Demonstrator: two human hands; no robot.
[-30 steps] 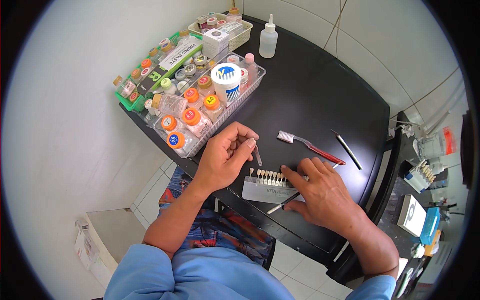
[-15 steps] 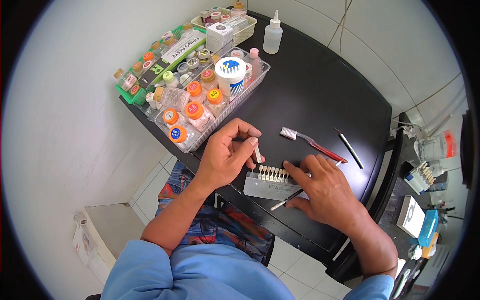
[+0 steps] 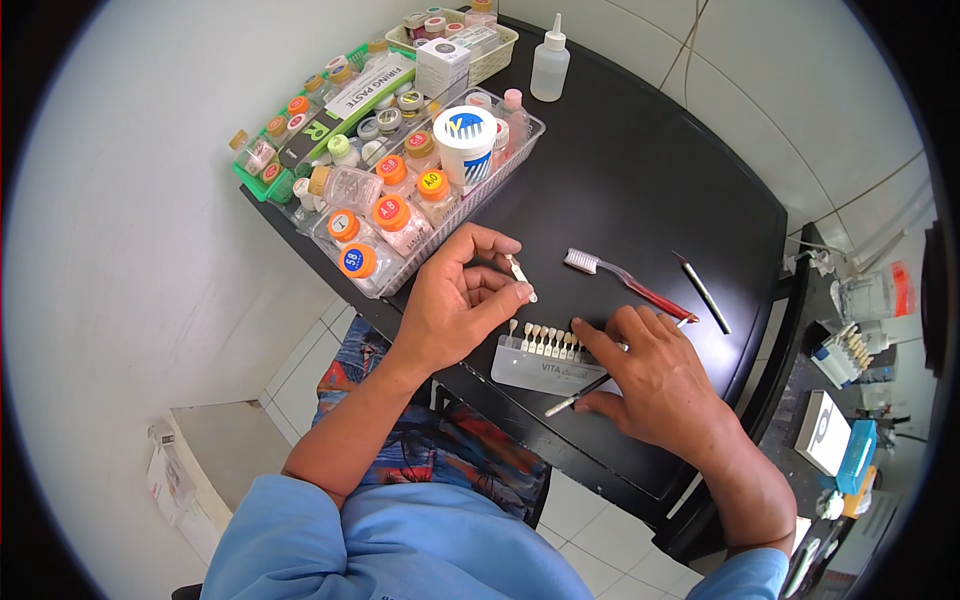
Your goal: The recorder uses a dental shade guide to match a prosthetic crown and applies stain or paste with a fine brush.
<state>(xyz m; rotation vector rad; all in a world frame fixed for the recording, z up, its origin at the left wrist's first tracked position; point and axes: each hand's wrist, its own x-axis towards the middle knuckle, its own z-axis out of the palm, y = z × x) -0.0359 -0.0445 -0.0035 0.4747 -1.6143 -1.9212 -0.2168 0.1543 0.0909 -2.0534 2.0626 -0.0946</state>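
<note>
Nearest lay the person's blue shirt (image 3: 400, 545), and beyond it the front edge of the dark surface (image 3: 630, 170). Just inside that edge, the right hand (image 3: 655, 375) was curled around a thin rod (image 3: 590, 388), whose pale tip stuck out past the thumb toward the lower left. Beside this hand stood a pale holder (image 3: 545, 370) with a row of tooth samples (image 3: 550, 338) along its far side; the hand hid its right end, and the index fingertip lay close to the row. A little farther off to the left, the left hand (image 3: 462, 300) pinched a single tooth tab (image 3: 517, 271) between thumb and index finger, raised above the surface and tilted, its other fingers bent. Past the right hand lay a toothbrush (image 3: 650, 293) with a red handle, and right of it a slim pointed tool (image 3: 705, 295). Beyond the left hand, a clear basket (image 3: 490, 188) held orange-lidded jars (image 3: 400, 225) and a white tub (image 3: 465, 150). Farthest back, a squeeze bottle (image 3: 549, 72) stood upright near a cream basket (image 3: 492, 62).
</note>
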